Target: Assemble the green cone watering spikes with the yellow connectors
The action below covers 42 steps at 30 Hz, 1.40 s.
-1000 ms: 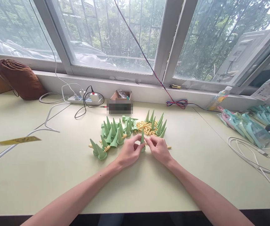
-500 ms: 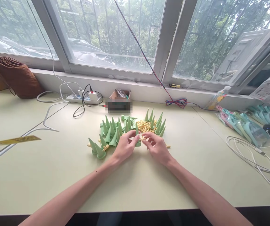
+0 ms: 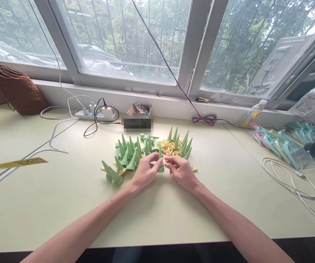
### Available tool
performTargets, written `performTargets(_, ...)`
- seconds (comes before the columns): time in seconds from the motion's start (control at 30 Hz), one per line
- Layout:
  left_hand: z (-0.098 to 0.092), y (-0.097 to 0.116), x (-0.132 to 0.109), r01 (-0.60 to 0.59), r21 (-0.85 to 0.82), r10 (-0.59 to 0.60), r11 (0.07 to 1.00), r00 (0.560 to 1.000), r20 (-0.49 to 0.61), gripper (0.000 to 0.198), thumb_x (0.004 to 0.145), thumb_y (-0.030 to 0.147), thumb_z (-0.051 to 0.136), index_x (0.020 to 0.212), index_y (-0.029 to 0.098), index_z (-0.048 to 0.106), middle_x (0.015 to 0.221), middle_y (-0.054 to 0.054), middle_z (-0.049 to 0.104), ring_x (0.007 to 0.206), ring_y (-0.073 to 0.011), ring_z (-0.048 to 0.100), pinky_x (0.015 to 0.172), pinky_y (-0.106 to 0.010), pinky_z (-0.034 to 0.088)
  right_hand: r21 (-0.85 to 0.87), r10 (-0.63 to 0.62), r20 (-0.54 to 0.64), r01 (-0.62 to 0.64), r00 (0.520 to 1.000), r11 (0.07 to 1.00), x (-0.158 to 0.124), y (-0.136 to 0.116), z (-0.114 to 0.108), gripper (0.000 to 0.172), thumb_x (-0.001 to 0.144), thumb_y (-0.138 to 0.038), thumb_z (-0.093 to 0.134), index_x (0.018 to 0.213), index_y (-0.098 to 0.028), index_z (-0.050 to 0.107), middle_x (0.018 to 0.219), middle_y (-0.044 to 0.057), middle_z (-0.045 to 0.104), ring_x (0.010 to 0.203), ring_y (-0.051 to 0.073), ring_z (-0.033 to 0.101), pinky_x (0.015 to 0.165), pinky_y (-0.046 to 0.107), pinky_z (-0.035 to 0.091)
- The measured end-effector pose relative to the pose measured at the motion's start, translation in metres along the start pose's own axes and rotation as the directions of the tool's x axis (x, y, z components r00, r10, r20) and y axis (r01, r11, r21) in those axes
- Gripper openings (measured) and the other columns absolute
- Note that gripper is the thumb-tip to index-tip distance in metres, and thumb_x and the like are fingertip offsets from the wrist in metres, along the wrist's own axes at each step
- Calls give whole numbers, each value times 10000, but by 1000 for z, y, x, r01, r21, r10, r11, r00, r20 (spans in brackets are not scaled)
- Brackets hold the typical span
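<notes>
My left hand [image 3: 147,167] is closed around a green plastic spike [image 3: 160,157], its pointed tip up and its round collar low. At the spike's right side my right hand [image 3: 181,168] pinches a small yellow valve piece [image 3: 165,164], mostly covered by the fingers. Left of my hands stand several green spikes [image 3: 130,149] in a cluster, with a few more [image 3: 115,177] nearer to me that have yellow pieces in their sides. Behind my hands lies a heap of small yellow valve pieces [image 3: 168,147], with upright spikes [image 3: 184,146] on its right.
Along the sill are a power strip [image 3: 86,115], a small open box [image 3: 139,110], coiled wire [image 3: 205,119] and a bottle [image 3: 253,114]. Bagged pastel clips [image 3: 283,144] and a white cable [image 3: 291,179] lie at right. A brown pouch [image 3: 16,89] sits at far left.
The view has shifted slightly. My right fingers have come a little closer to the spike, and less of the yellow valve piece shows between them.
</notes>
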<state>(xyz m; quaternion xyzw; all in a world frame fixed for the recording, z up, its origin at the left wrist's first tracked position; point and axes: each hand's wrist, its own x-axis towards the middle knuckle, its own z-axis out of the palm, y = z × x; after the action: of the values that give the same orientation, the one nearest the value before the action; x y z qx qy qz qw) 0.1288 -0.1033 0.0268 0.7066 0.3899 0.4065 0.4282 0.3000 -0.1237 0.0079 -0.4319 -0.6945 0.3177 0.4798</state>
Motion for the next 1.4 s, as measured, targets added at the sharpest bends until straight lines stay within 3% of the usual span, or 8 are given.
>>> performTargets(0.17,0,-6,0,-16,10,16,1000,1000,20,298,930,374,523,1077,160,668,1021,-77,680,892,-194,647,670,-271,545,-45,7,4,-7,1000,999,-1,0,0,169,913,-272,562,952,-163,686,768,35,635,560,134,530,564,282,473)
performTargets(0.43,1,-7,-1,-45,42,45,998,999,14,271,933,364,521,1039,157,661,905,-51,654,800,-155,597,559,-210,481,-160,25,53,-16,998,987,-1,-1,-1,205,940,-254,483,846,-172,646,632,-12,516,549,126,444,536,252,365)
performTargets(0.67,1,-6,-1,-43,30,42,999,999,24,278,927,377,532,1034,145,643,868,-46,637,701,-125,561,507,-196,454,-227,0,54,12,999,974,-1,1,0,325,972,-286,435,663,-195,471,573,-29,425,531,122,371,528,258,302)
performTargets(0.93,1,-3,-3,-22,9,22,1000,999,35,279,916,401,546,994,143,614,855,-31,635,489,-49,435,419,-188,379,-222,3,64,12,998,975,-2,0,1,394,1009,-342,379,660,-196,492,565,-19,449,527,128,414,537,258,319)
performTargets(1.1,0,3,-2,15,-12,-15,1000,1000,7,271,907,403,557,991,154,627,831,-30,636,515,-66,487,417,-182,399,-182,57,16,-53,998,982,-2,-4,1,391,994,-390,414,658,-199,471,570,-21,474,518,123,429,524,256,334)
performTargets(1.4,-2,5,0,67,-52,-67,996,998,-11,273,896,422,562,970,167,627,799,-27,660,535,-92,553,401,-181,422,-61,83,4,-82,997,995,-2,-10,1,225,963,-379,476,904,-191,587,758,15,600,553,129,534,527,254,426)
